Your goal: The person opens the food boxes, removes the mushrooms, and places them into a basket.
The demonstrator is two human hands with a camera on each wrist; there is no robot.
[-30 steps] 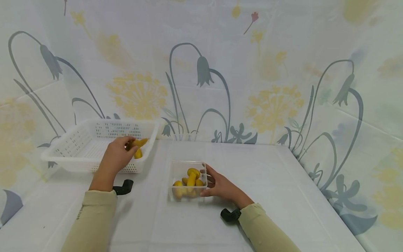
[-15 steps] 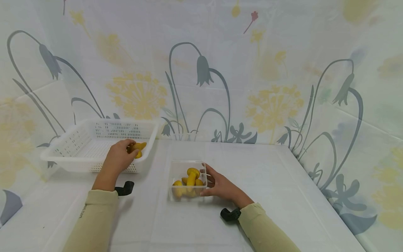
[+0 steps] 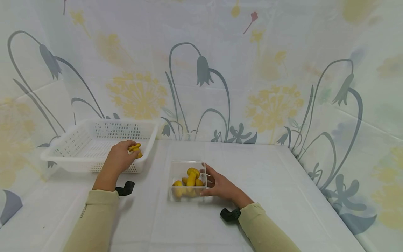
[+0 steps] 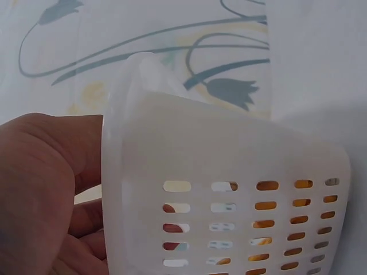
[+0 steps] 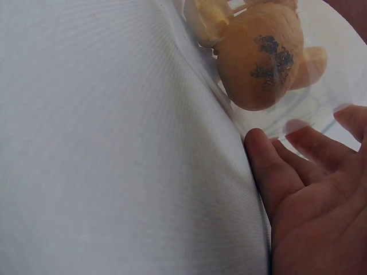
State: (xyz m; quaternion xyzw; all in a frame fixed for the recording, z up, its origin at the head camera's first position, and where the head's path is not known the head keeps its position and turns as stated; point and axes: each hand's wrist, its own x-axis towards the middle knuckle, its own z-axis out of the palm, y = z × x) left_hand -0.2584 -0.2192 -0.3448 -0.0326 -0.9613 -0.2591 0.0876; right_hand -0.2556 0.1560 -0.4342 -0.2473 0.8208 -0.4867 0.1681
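My left hand (image 3: 119,158) reaches over the near edge of the white slotted basket (image 3: 67,159), its thumb and fingers pinching a yellow mushroom (image 3: 135,146). Another yellow piece (image 3: 139,154) shows just below, by the thumb. In the left wrist view, the basket wall (image 4: 229,143) hides the fingertips, and yellow shows through its slots. My right hand (image 3: 224,185) rests against the right side of a clear plastic box (image 3: 174,168), fingers spread along the wall. Several yellow mushrooms (image 3: 191,179) lie in that box; one mushroom (image 5: 258,57) with a dark patch appears through the plastic in the right wrist view.
A white cloth covers the table (image 3: 261,175). Another clear container (image 3: 185,137) stands behind the box, near the back edge. A flower-printed sheet (image 3: 239,70) hangs along the back and sides.
My left hand has dipped slightly lower and to the right in the basket, and the mushroom at its fingers has turned. My right hand and the clear box have stayed still.
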